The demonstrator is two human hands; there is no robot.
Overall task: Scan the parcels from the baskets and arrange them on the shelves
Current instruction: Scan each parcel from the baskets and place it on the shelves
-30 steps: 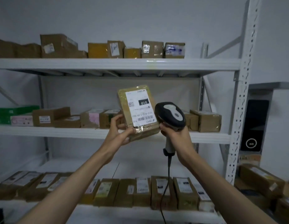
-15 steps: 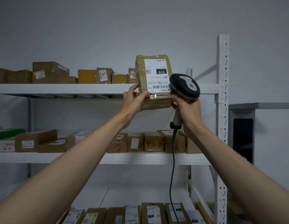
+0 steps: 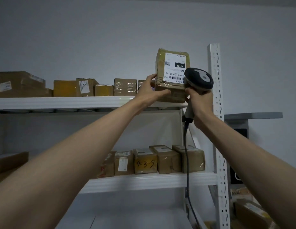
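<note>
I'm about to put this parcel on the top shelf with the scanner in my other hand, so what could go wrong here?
1. The left hand grips the parcel by its lower end only; held tall and upright, it could tip before it lands on the top shelf.
2. The right hand holds the scanner right against the parcel, so it may knock it.
3. The scanner cable hangs past the middle-shelf parcels and might snag.
</note>
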